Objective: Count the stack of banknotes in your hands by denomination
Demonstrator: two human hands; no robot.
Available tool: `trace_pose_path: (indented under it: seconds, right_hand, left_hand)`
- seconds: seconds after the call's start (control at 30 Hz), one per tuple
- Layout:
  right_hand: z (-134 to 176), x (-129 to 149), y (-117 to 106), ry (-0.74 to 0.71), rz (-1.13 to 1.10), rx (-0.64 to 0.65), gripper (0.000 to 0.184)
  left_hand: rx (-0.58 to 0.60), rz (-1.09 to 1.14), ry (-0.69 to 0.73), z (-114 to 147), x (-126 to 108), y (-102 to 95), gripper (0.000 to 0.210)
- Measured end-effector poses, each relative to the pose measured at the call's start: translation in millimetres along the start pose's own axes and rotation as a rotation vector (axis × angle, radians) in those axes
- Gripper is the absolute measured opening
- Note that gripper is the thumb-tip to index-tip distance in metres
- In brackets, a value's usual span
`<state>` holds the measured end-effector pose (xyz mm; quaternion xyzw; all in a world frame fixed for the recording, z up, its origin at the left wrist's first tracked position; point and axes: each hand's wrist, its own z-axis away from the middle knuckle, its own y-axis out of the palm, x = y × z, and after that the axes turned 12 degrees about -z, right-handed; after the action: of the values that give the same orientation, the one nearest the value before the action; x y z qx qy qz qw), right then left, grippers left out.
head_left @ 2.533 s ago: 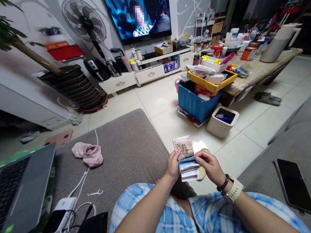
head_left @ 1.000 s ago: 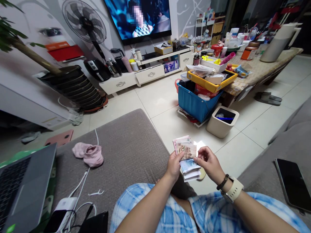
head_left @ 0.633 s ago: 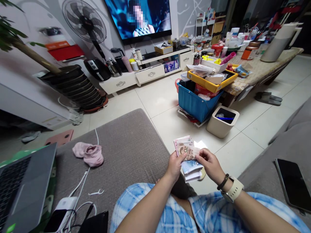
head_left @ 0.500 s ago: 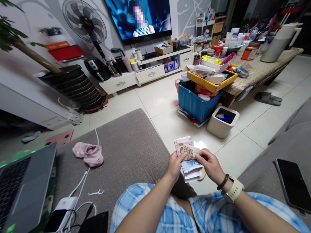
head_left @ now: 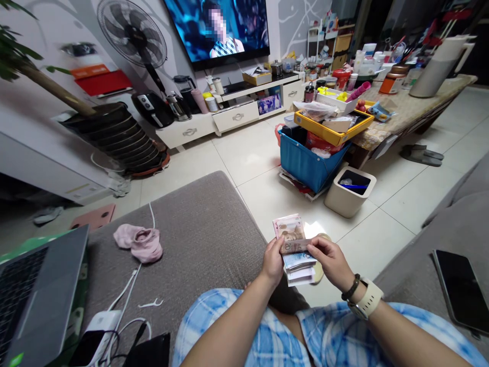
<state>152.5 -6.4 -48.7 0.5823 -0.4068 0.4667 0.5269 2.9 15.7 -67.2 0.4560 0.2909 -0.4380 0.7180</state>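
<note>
While our left hand [head_left: 273,261] pinches the stack of banknotes [head_left: 294,252] from the side and our right hand [head_left: 330,261] closes thumb and forefinger on the top note, bent down over the stack, the money sits out over the floor [head_left: 382,224], just past the edge of the grey sofa [head_left: 198,229]. Both grips are closed on paper and nothing else. We judge that the folded note could slip sideways or pull a second one along with it, since the notes are thin and fanned unevenly; a loosened pinch would drop them on the tiles. Counted: one stack (how many notes we cannot tell, though several edges show), one watch [head_left: 369,300] on the right wrist, one bin [head_left: 349,191], one phone [head_left: 460,290], one laptop [head_left: 38,290].
</note>
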Motion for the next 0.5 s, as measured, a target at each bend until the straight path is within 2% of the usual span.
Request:
trace_pose_path:
  seconds: [0.5]
  right_hand:
    - [0.5,-4.0,-0.8,0.016,-0.044,0.02,0.017]
  left_hand:
    - [0.028,-0.006,-0.022,2.6,-3.4,1.6,0.023]
